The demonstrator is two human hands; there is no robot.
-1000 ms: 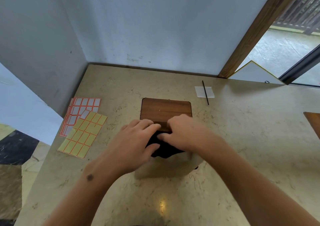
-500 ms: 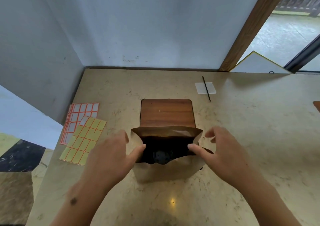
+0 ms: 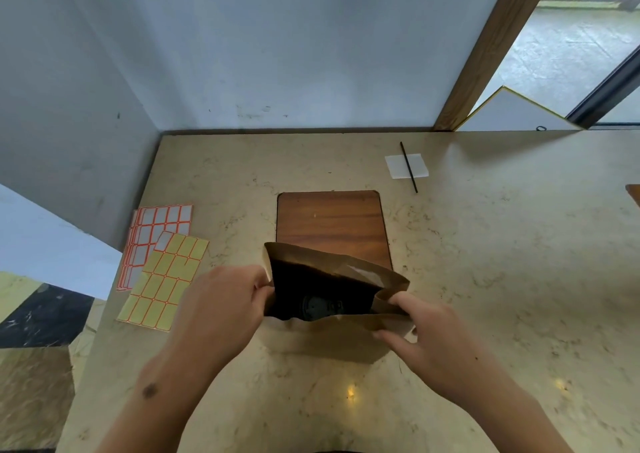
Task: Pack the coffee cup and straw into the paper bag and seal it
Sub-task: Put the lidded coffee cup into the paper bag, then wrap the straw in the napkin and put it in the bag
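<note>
Two sticker sheets (image 3: 157,262) are shown at nine o'clock of the paper bag (image 3: 332,289) on the counter (image 3: 485,279). The bag's left rim is pinched by the left hand (image 3: 221,305) and its right rim by the right hand (image 3: 420,334), so that the mouth is held wide. The coffee cup (image 3: 320,307), lid up, is seen inside. The straw (image 3: 408,166) is left on a white napkin (image 3: 406,165) at one o'clock, well apart. Judged step: cup packed, straw pending. One hand is to be freed for the straw.
</note>
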